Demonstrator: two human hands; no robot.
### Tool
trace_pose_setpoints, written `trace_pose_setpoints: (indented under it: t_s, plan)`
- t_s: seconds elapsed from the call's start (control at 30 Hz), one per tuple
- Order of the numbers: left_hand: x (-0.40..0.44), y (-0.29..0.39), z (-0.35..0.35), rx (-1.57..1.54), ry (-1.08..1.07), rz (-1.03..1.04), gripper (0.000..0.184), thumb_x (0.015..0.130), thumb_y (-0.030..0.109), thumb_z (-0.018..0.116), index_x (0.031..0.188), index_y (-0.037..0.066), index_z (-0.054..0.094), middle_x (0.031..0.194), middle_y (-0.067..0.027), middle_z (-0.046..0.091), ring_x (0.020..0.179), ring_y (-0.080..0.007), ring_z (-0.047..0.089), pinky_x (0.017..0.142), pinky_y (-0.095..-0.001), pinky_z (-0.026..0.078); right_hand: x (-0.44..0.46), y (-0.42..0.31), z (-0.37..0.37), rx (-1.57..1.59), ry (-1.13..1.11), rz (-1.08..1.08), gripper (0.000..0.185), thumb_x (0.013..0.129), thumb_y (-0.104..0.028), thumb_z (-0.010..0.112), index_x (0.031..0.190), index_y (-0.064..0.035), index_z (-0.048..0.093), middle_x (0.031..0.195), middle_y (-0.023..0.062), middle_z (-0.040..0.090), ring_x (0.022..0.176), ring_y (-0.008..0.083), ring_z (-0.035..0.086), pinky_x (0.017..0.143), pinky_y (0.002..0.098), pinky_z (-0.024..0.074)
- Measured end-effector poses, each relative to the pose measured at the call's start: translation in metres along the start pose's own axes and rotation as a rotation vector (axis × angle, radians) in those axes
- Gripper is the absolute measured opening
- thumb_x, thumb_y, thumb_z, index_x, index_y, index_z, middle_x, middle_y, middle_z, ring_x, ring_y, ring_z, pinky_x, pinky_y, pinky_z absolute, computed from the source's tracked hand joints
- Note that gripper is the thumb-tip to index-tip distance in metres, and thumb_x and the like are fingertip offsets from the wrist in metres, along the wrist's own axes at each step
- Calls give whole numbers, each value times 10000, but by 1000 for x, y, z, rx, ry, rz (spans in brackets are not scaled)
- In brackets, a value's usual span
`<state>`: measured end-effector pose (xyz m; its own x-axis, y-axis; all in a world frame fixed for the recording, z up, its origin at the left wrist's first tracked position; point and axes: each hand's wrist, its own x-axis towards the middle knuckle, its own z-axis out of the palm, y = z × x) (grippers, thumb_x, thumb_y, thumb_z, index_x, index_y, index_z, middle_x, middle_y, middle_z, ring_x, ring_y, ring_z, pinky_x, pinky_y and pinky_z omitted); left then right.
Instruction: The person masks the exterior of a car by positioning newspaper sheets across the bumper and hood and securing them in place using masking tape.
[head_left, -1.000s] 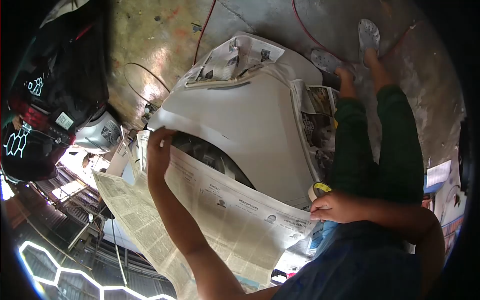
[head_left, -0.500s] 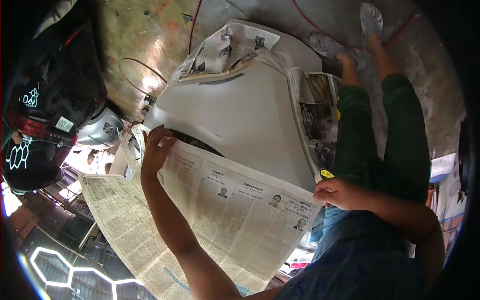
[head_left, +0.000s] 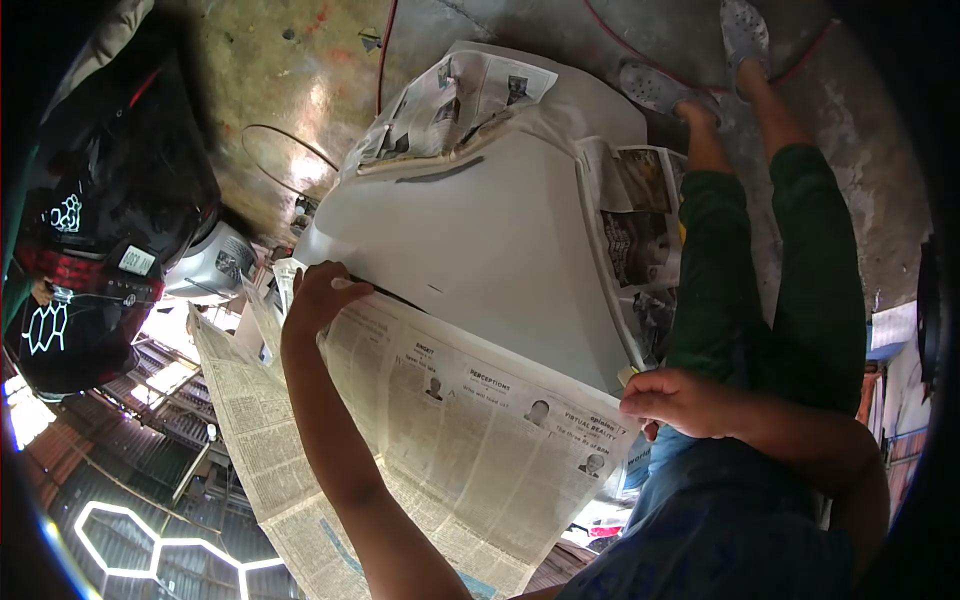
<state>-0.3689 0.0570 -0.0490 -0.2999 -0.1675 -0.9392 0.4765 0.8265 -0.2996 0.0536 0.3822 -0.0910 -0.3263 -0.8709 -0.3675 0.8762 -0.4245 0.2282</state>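
Note:
A large newspaper sheet (head_left: 470, 440) stretches between my two hands along the lower edge of a pale grey car body panel (head_left: 480, 230). My left hand (head_left: 318, 300) is closed on the sheet's upper left edge, beside a thin dark gap (head_left: 395, 292) in the panel. At the upper right corner, my right hand (head_left: 675, 402) pinches the paper between bent fingers, close to the panel's corner. The sheet's lower left part hangs loose and folded behind my left forearm. My left fingertips are partly hidden.
Newspaper masking (head_left: 490, 85) covers the panel's far end, and more masking paper (head_left: 635, 235) lines its right side. A black car (head_left: 110, 220) stands at the left. A red hose (head_left: 385, 60) runs over the concrete floor (head_left: 290, 50). My legs (head_left: 815, 250) are at the right.
The newspaper's top edge now lies higher against the panel, covering most of the dark curved opening. Its loose left part has swung inward. Both hands keep their hold; the view has shifted slightly.

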Motion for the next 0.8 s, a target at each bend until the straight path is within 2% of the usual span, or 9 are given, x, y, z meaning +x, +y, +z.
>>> trace_pose_setpoints:
  t_s: [0.1, 0.2, 0.3, 0.4, 0.6, 0.7, 0.8]
  plan:
    - [-1, 17, -6, 68, -24, -62, 501, 714, 420, 872, 1013, 43, 733, 1107, -121, 702, 1119, -315, 584, 978, -431, 458, 2, 0, 0, -7, -10, 11, 259, 1075, -251, 552, 1092, -12, 652, 1008, 53, 667, 853, 109, 628, 740, 283, 572]
    - [-5, 22, -4, 45, 54, 1, 461, 726, 435, 861, 877, 23, 721, 944, -139, 703, 917, -307, 650, 953, -411, 446, 3, 2, 0, 10, -19, 7, 255, 1076, -247, 551, 1087, -12, 650, 997, 52, 660, 819, 108, 621, 727, 280, 566]
    - [2, 21, -9, -23, -46, -51, 454, 708, 405, 872, 929, 30, 743, 944, -137, 728, 943, -308, 674, 913, -424, 503, 5, 4, 0, 27, -20, 3, 251, 1075, -245, 553, 1085, -12, 647, 982, 48, 653, 785, 108, 612, 712, 274, 558]
    - [-1, 22, -9, 5, -11, 1, 437, 713, 395, 869, 911, 26, 743, 903, -145, 728, 888, -315, 686, 873, -423, 516, 6, 6, -1, 10, -23, 5, 252, 1075, -247, 554, 1085, -11, 644, 967, 43, 649, 764, 106, 606, 702, 269, 552]
    - [-2, 17, -2, 7, 34, 18, 434, 723, 392, 870, 942, 42, 737, 986, -137, 726, 992, -339, 666, 924, -423, 490, 7, 9, -1, -28, -3, 14, 263, 1073, -255, 559, 1071, -5, 640, 937, 35, 644, 747, 101, 604, 694, 267, 545]
    - [-4, 17, 1, 80, 25, -36, 479, 717, 426, 875, 997, 62, 737, 1168, -120, 694, 1155, -314, 608, 1024, -441, 435, 9, 13, -3, -28, 7, 14, 267, 1071, -259, 563, 1065, -3, 639, 924, 38, 643, 737, 102, 605, 678, 269, 533]
    - [-7, 6, 18, 133, 247, 39, 530, 714, 429, 875, 1089, 88, 718, 1302, -104, 624, 1279, -309, 518, 1107, -489, 353, 10, 15, -5, -77, 5, 9, 273, 1067, -264, 567, 1064, -1, 641, 916, 47, 643, 731, 112, 608, 666, 278, 522]
